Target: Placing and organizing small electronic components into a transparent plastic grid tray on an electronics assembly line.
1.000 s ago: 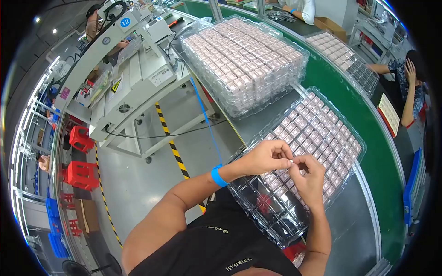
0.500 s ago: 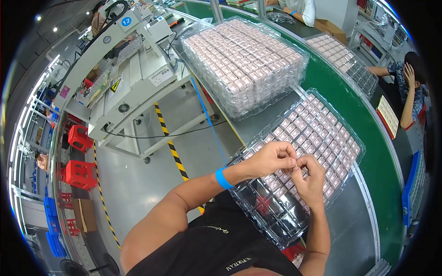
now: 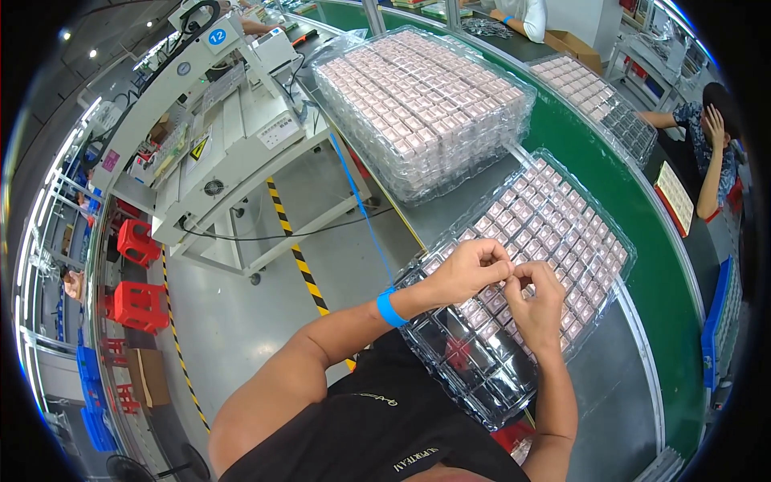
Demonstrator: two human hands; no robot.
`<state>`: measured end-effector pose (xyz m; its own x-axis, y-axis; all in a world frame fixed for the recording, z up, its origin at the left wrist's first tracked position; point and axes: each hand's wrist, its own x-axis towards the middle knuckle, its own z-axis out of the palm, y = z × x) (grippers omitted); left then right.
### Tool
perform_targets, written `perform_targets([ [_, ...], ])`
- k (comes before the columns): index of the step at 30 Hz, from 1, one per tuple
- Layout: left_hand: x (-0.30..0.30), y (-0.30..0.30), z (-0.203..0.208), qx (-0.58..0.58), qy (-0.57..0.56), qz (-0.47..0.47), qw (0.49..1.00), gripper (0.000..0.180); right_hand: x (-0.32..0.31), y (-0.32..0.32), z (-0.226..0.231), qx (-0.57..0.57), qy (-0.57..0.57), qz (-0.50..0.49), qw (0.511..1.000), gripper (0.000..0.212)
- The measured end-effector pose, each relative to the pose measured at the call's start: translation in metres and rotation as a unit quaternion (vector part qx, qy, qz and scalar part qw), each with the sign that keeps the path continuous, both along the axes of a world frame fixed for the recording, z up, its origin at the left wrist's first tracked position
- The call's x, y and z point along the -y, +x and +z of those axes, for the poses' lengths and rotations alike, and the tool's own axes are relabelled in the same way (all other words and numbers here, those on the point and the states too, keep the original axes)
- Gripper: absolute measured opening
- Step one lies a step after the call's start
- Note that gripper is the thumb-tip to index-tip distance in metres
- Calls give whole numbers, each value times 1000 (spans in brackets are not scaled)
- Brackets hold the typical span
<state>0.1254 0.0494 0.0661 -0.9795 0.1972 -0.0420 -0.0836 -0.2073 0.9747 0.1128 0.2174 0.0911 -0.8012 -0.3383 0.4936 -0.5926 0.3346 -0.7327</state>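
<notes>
- Your left hand (image 3: 472,271) comes in from the lower left, elbow bent, forearm angled up and rightward over the tray's edge; fingers curl and the thumb points right.
- Your right hand (image 3: 536,296) stands on a steeply raised forearm, wrist leaning slightly left, forefinger arched over toward the upright thumb.
- Both sets of fingertips meet just above the tray; you have each thumb and forefinger pinched on a tiny pale piece (image 3: 511,279), whose shape is too small to tell.
- Below your hands lies the clear plastic tray with square pockets (image 3: 491,387), set slantwise; pale pink square pieces (image 3: 596,247) fill its far and middle part, while dark glossy pockets show at the end nearest you.
- You wear a bright blue band (image 3: 391,308) at the left wrist, with a thin blue cord (image 3: 366,210) running up from it.
- The tray rests on a grey worktop (image 3: 614,394), alongside a curved green conveyor surface (image 3: 668,289).
- Beyond the tray, just beside it, stands a tall stack of clear plastic trays (image 3: 474,165) loaded with similar pale pink pieces.
</notes>
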Motion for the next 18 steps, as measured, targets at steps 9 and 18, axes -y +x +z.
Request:
perform_targets([
  [9,-8,11,11,-136,-214,60,965,16,-8,4,1,30,13,5,999,8],
  [18,-5,16,6,-166,-171,70,969,11,-15,-10,-4,333,-109,123,929,15],
])
